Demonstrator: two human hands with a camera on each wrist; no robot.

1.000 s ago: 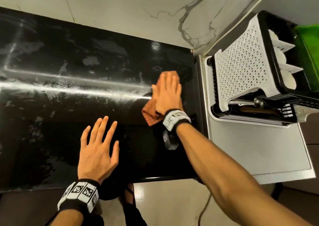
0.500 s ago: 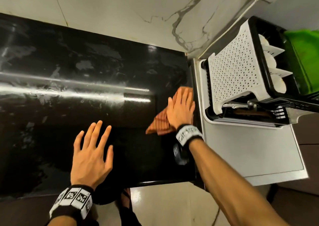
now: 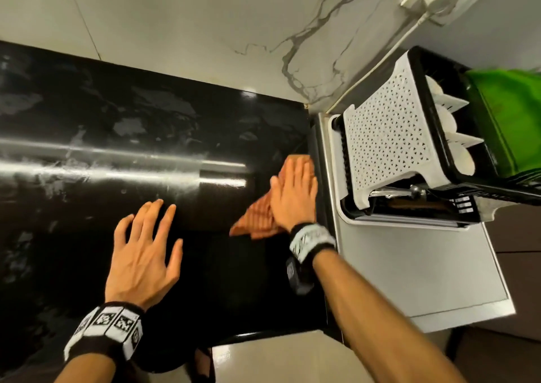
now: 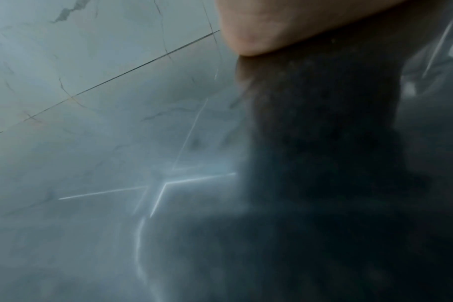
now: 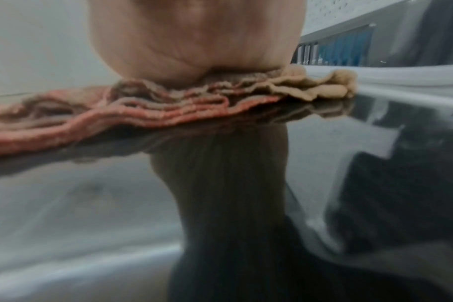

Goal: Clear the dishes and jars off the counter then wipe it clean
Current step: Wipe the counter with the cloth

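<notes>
The glossy black counter (image 3: 87,125) carries wet smears and streaks. An orange cloth (image 3: 257,218) lies bunched near its right edge. My right hand (image 3: 295,189) presses flat on the cloth with straight fingers; in the right wrist view the palm (image 5: 194,40) sits on the crumpled cloth (image 5: 168,106). My left hand (image 3: 146,251) lies flat on the bare counter, fingers spread, to the left of the cloth. In the left wrist view only the heel of the palm (image 4: 285,26) shows above the reflective surface.
A white dish rack (image 3: 386,145) in a black frame stands on a steel drainboard (image 3: 409,280) to the right of the counter, with white dishes (image 3: 462,157) inside. A green object (image 3: 509,119) sits at the far right. A marble wall (image 3: 205,31) backs the counter.
My right hand slid the cloth from mid-counter toward the right edge and a little nearer me. The left hand stayed flat in about the same spot.
</notes>
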